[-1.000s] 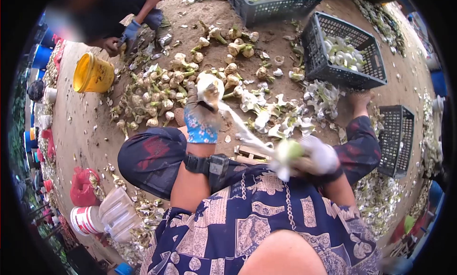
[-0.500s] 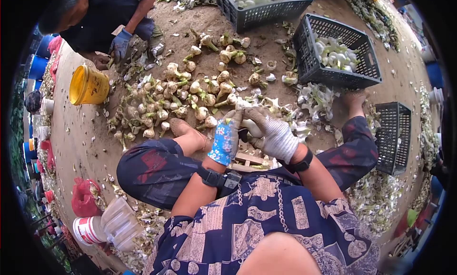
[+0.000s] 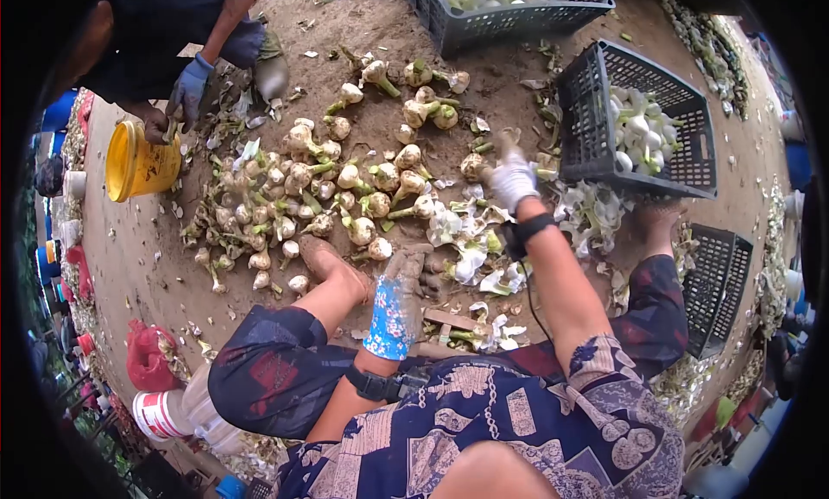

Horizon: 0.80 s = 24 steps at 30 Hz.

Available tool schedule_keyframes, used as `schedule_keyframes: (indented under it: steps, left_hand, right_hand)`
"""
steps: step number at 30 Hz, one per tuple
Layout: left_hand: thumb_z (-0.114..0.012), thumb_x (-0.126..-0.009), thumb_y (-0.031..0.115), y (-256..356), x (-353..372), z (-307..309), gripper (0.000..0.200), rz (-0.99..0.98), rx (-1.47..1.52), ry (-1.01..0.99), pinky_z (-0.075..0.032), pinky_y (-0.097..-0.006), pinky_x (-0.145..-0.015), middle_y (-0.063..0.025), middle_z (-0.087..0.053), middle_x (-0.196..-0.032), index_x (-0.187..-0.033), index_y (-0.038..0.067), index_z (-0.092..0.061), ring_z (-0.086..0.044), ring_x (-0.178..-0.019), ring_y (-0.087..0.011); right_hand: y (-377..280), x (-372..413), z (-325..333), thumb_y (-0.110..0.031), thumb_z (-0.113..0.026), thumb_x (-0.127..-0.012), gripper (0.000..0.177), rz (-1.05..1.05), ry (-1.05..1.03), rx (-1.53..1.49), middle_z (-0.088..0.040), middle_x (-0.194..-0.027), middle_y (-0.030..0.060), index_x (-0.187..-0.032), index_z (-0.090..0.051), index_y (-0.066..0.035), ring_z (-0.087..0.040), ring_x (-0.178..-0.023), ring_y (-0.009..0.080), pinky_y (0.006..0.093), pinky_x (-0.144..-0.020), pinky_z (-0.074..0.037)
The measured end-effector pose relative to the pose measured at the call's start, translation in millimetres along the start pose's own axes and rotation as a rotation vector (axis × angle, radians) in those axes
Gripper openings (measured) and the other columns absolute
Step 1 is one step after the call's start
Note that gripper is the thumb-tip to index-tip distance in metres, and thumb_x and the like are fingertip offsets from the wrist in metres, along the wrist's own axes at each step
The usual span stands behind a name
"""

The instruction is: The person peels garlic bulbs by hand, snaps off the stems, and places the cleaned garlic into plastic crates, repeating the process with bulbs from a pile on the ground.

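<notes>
My right hand [image 3: 511,173], in a white glove with soiled fingertips, is stretched forward over the ground, blurred by motion. Its fingers look spread, and I see nothing held in them. Just left of it lies an unpeeled garlic bulb [image 3: 473,167]. Lower down, my left hand [image 3: 401,279], in a dirty glove with a blue floral cuff, sits near my bare foot with fingers apart and nothing visible in them. Beyond it spreads a heap of garlic bulbs [image 3: 294,184] with cut stems. White garlic skins [image 3: 466,249] lie between my hands.
A dark crate [image 3: 639,184] of peeled garlic stands at right; another crate [image 3: 509,24] is at the top. A third crate [image 3: 717,283] lies by my knee. At left, a co-worker's gloved hand [image 3: 190,89] is near a yellow bucket [image 3: 142,162]. A wooden piece [image 3: 449,319] lies between my legs.
My hands have parted: the right reached forward and right, the left dropped slightly. The pale garlic between them is no longer there. The co-worker's hands moved closer to the yellow bucket.
</notes>
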<state>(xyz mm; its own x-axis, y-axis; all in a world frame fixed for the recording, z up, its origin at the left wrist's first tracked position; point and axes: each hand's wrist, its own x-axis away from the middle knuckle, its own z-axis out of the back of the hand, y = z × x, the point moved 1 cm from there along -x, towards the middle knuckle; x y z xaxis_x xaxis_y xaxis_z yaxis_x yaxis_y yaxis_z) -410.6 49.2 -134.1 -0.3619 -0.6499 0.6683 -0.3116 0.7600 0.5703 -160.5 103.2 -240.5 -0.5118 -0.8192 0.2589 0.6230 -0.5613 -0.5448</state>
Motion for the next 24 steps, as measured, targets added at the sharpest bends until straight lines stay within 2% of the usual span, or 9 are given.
schedule_keyframes:
  steps: [4, 6, 8, 12, 14, 18, 20, 22, 24]
  left_hand:
    - [-0.051, -0.092, 0.02, 7.2, -6.6, 2.6, 0.022, 0.021, -0.046, 0.086, -0.047, -0.022, -0.053, -0.0034, -0.059, -0.084, -0.109, 0.006, -0.055, -0.055, -0.063, -0.0095]
    - [-0.051, -0.092, 0.019, 5.0, -6.7, 6.1, 0.023, 0.033, -0.041, 0.096, -0.047, -0.0221, -0.053, -0.0035, -0.058, -0.086, -0.11, 0.006, -0.054, -0.055, -0.064, -0.0093]
    - [-0.052, -0.091, 0.018, 1.6, -14.6, 10.2, 0.027, -0.075, -0.146, 0.144, -0.048, -0.0222, -0.054, -0.0042, -0.057, -0.093, -0.116, 0.007, -0.049, -0.055, -0.069, -0.0087]
    - [-0.059, -0.087, 0.015, -7.9, -17.4, 13.6, 0.05, -0.162, -0.254, 0.17, -0.049, -0.0229, -0.062, -0.0087, -0.05, -0.117, -0.131, 0.006, -0.036, -0.055, -0.088, -0.012]
    - [-0.068, -0.08, 0.019, -17.1, -22.4, 16.1, 0.06, -0.236, -0.403, 0.047, -0.049, -0.0276, -0.08, -0.0105, -0.053, -0.115, -0.129, 0.002, -0.038, -0.053, -0.102, -0.0158]
    - [-0.07, -0.076, 0.018, 1.5, 11.3, -15.2, 0.056, -0.354, -0.243, -0.316, -0.045, -0.0295, -0.09, -0.0082, -0.053, -0.116, -0.123, 0.002, -0.044, -0.052, -0.104, -0.0169]
    - [-0.073, -0.076, 0.024, -0.5, 21.1, -21.5, 0.065, -0.429, -0.216, -0.39, -0.047, -0.0295, -0.09, -0.006, -0.051, -0.117, -0.128, 0.005, -0.04, -0.053, -0.106, -0.0163]
    - [-0.074, -0.075, 0.023, -2.6, 27.8, -21.4, 0.068, -0.632, -0.359, -0.347, -0.046, -0.0313, -0.093, -0.0073, -0.049, -0.121, -0.13, 0.005, -0.037, -0.052, -0.108, -0.0176]
    - [-0.075, -0.075, 0.02, -5.7, 41.1, -22.2, 0.071, -0.605, -0.239, -0.407, -0.044, -0.0313, -0.095, -0.0078, -0.047, -0.122, -0.131, 0.005, -0.035, -0.05, -0.11, -0.0186]
  right_hand:
    - [28.6, -33.3, -95.7, -0.011, -0.066, -0.069, 0.066, -0.468, -0.222, -0.373, -0.057, -0.115, 0.0196, -0.13, -0.039, -0.007, -0.057, -0.101, 0.0332, 0.0365, -0.086, -0.046]
    - [49.0, -30.6, -125.8, -0.01, -0.065, -0.069, 0.066, -0.459, -0.152, -0.399, -0.058, -0.111, 0.0202, -0.13, -0.04, -0.008, -0.058, -0.098, 0.0329, 0.0367, -0.084, -0.046]
    - [-0.5, -1.6, -86.6, -0.009, -0.065, -0.068, 0.064, -0.165, -0.184, -0.262, -0.06, -0.107, 0.0208, -0.128, -0.042, -0.007, -0.059, -0.094, 0.0339, 0.0378, -0.082, -0.046]
    - [-68.8, 94.7, -7.4, 0.003, -0.061, -0.064, 0.071, 0.381, -0.32, -0.324, -0.049, -0.125, 0.0198, -0.131, -0.038, -0.003, -0.046, -0.119, 0.0316, 0.0335, -0.1, -0.036]
    - [-90.4, 140.0, 30.3, -0.003, -0.063, -0.065, 0.066, 0.606, -0.26, -0.221, -0.052, -0.118, 0.0207, -0.128, -0.042, -0.005, -0.049, -0.111, 0.0372, 0.0377, -0.093, -0.041]
    - [-78.9, 191.9, 74.2, -0.001, -0.058, -0.072, 0.074, 0.518, -0.199, -0.699, -0.047, -0.128, 0.0176, -0.139, -0.028, -0.005, -0.047, -0.119, 0.0283, 0.0352, -0.1, -0.037]
    - [-81.4, 204.7, 91.8, -0.012, -0.061, -0.084, 0.072, 0.532, 0.05, -1.029, -0.05, -0.123, 0.0098, -0.142, -0.02, -0.007, -0.052, -0.106, 0.0186, 0.0317, -0.09, -0.044]
    - [-72.9, 205.2, 102.7, -0.022, -0.065, -0.084, 0.069, 0.261, 0.114, -1.185, -0.051, -0.116, 0.0065, -0.139, -0.026, -0.007, -0.054, -0.094, 0.013, 0.0264, -0.08, -0.047]
    - [-70.4, 209.6, 114.2, -0.036, -0.056, -0.089, 0.05, 0.254, 0.033, -1.044, -0.057, -0.103, 0.0056, -0.125, -0.047, -0.004, -0.054, -0.071, 0.0064, 0.0191, -0.058, -0.045]
